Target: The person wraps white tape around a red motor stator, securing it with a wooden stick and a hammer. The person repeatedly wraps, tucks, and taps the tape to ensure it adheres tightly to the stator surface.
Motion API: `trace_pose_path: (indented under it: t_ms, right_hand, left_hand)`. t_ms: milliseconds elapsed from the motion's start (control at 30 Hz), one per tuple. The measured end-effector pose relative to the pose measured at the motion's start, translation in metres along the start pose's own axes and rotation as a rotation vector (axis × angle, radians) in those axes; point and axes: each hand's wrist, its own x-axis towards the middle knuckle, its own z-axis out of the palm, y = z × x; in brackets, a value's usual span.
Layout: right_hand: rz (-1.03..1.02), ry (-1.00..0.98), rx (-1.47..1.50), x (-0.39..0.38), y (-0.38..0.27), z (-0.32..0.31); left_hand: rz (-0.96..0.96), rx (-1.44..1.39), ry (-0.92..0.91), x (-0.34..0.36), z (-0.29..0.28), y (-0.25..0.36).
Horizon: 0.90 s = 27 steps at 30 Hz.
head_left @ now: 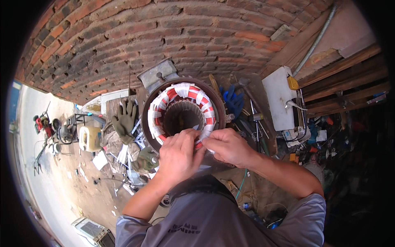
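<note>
A round metal motor stator (145,116) stands in front of me, its ring of red winding (209,119) bound with white tape (182,89). The slotted bore is dark inside. My left hand (180,152) lies with curled fingers on the near side of the ring, fingertips at the winding. My right hand (228,146) pinches white tape on the near right of the ring, just beside my left fingers. Whether my left fingers also hold tape is hidden.
Olive gloves (124,120) and white strips lie left; blue gloves (232,101) and hand tools (258,117) right. A brick wall (152,37) rises behind, a white board (277,99) leans right. A yellow jerrycan (91,140) and red machine (42,127) stand farther left, clutter at lower right.
</note>
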Motion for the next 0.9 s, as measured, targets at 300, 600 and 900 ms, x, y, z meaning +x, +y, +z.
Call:
trace_pose_path:
  t_ms: [300,600,900]
  right_hand:
    - [-0.118,-0.003,-0.162,-0.012,0.010,-0.005]
    - [-0.362,0.059,-0.319,-0.007,0.036,-0.017]
    - [-0.534,0.353,-0.271,-0.004,0.068,0.001]
  left_hand:
    - [-0.038,0.004,-0.032,0.002,0.001,0.001]
    - [-0.134,-0.105,-0.542,0.058,-0.037,0.005]
    - [-0.735,-0.377,-1.128,0.119,-0.019,-0.025]
